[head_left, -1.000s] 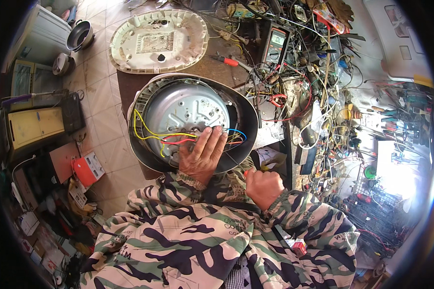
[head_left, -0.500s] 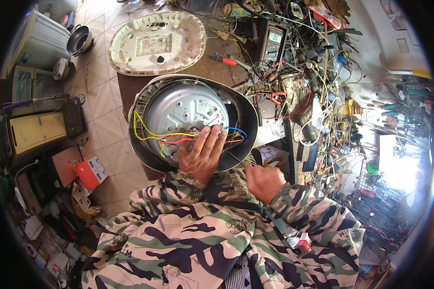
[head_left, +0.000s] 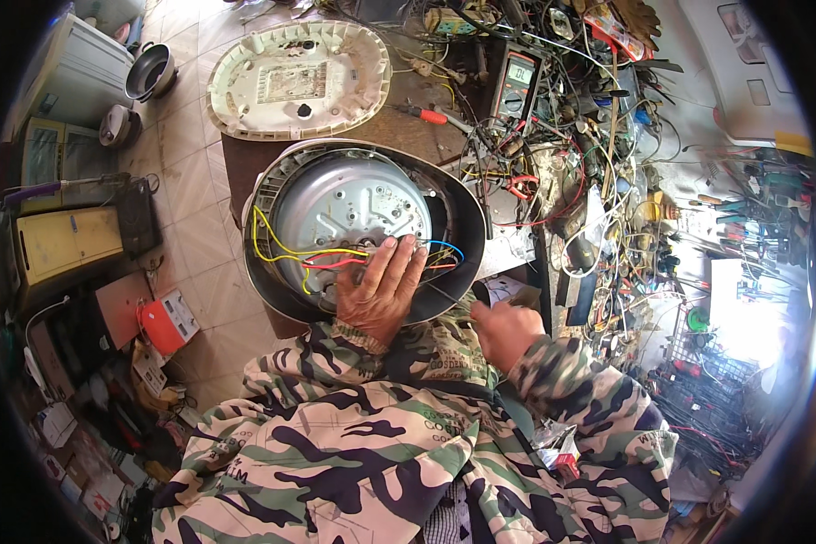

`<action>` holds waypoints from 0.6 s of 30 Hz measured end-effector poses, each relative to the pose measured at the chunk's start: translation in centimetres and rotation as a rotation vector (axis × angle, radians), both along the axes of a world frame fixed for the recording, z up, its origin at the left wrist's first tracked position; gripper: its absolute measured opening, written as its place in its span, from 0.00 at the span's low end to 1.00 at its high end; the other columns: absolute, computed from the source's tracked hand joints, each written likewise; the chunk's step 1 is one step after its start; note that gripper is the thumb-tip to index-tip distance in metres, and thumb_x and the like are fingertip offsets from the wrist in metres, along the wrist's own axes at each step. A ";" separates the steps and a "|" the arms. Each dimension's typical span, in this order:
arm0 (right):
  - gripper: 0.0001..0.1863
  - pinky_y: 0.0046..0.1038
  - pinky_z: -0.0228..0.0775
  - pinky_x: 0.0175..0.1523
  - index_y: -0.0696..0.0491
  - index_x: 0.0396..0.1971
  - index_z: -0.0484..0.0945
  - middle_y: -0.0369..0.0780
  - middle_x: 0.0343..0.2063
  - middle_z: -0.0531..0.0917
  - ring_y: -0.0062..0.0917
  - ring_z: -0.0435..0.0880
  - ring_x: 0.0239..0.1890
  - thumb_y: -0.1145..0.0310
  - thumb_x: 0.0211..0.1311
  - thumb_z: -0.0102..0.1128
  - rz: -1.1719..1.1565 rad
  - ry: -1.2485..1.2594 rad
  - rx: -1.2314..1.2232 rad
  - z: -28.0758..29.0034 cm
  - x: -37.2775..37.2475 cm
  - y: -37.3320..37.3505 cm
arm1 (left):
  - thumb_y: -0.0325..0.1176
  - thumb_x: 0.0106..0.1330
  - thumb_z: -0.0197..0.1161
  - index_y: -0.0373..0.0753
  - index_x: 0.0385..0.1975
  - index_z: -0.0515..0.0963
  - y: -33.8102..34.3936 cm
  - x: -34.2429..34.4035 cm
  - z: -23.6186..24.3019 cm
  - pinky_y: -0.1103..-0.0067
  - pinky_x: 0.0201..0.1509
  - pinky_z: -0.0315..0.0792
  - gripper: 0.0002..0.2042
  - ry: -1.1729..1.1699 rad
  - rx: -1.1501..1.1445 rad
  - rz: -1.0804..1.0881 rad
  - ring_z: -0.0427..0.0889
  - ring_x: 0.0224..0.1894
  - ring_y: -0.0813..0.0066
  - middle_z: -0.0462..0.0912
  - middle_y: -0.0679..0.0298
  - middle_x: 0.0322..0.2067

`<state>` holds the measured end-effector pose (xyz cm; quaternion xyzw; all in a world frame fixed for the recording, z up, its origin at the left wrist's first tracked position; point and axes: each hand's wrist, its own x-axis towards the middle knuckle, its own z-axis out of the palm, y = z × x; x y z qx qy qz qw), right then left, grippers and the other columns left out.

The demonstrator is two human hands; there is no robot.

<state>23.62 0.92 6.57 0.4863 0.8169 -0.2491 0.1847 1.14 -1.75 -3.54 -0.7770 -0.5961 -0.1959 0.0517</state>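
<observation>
An upturned, oval cooker body [head_left: 460,204] stands in front of me on the bench, its underside uncovered. Inside it shows a round grey metal bottom [head_left: 335,204]. My left hand [head_left: 381,286] lies over the near part of this bottom, fingers stretched out and together. Yellow wires [head_left: 286,251], a red wire [head_left: 335,263] and a blue wire [head_left: 449,245] run to its fingertips; their ends are partly hidden there. My right hand [head_left: 510,331] is closed just outside the shell's near right edge. What it holds, if anything, I cannot make out.
Behind the cooker lies an off-white oval base cover [head_left: 354,91]. A red-handled tool [head_left: 431,115] and a multimeter [head_left: 517,86] lie to its right. Tangled cables and tools [head_left: 598,181] crowd the right side. An orange box [head_left: 170,324] rests on the left.
My right hand has shifted slightly to the right and turned, still closed. My left hand stays in place on the cooker.
</observation>
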 end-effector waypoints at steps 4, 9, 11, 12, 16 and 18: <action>0.18 0.29 0.67 0.16 0.63 0.46 0.82 0.39 0.21 0.75 0.28 0.80 0.16 0.72 0.56 0.59 0.538 -0.078 0.412 -0.3 -0.7 -1.1 | 0.43 0.54 0.67 0.53 0.65 0.74 0.1 -0.1 0.4 0.53 0.67 0.55 0.33 -0.012 -0.049 0.011 0.58 0.74 0.68 0.66 0.70 0.71; 0.18 0.31 0.76 0.30 0.61 0.45 0.85 0.46 0.25 0.84 0.34 0.86 0.26 0.66 0.59 0.63 -0.437 0.131 -0.004 -1.2 -0.4 -2.2 | 0.43 0.52 0.68 0.52 0.65 0.74 0.1 -0.3 0.9 0.52 0.67 0.56 0.34 -0.016 -0.090 -0.020 0.57 0.74 0.67 0.65 0.69 0.71; 0.22 0.34 0.79 0.44 0.61 0.44 0.85 0.52 0.32 0.88 0.41 0.89 0.36 0.57 0.59 0.66 -1.065 0.338 -0.419 -4.5 2.0 -1.6 | 0.43 0.52 0.68 0.53 0.66 0.73 -0.2 -0.4 0.6 0.52 0.67 0.56 0.35 -0.011 -0.065 0.016 0.57 0.74 0.67 0.65 0.69 0.71; 0.22 0.35 0.79 0.43 0.61 0.44 0.85 0.52 0.32 0.88 0.42 0.89 0.36 0.58 0.59 0.66 -0.967 0.272 -0.404 -3.8 1.9 -1.4 | 0.44 0.52 0.68 0.53 0.66 0.73 -0.1 -0.3 0.2 0.51 0.67 0.56 0.35 -0.016 -0.053 -0.001 0.57 0.74 0.67 0.65 0.69 0.71; 0.20 0.37 0.79 0.36 0.63 0.44 0.85 0.52 0.30 0.87 0.40 0.88 0.30 0.64 0.57 0.64 -0.309 -0.018 -0.186 -0.5 -0.1 0.3 | 0.41 0.69 0.56 0.56 0.61 0.78 0.1 0.2 0.7 0.54 0.72 0.51 0.20 -0.081 -0.085 0.031 0.63 0.72 0.77 0.70 0.77 0.68; 0.19 0.38 0.78 0.31 0.64 0.45 0.84 0.50 0.27 0.85 0.38 0.87 0.26 0.68 0.55 0.64 0.130 -0.234 -0.019 1.3 -1.5 -0.6 | 0.41 0.69 0.57 0.56 0.60 0.78 0.2 0.3 0.9 0.54 0.72 0.51 0.19 -0.105 -0.082 0.001 0.63 0.72 0.77 0.71 0.77 0.68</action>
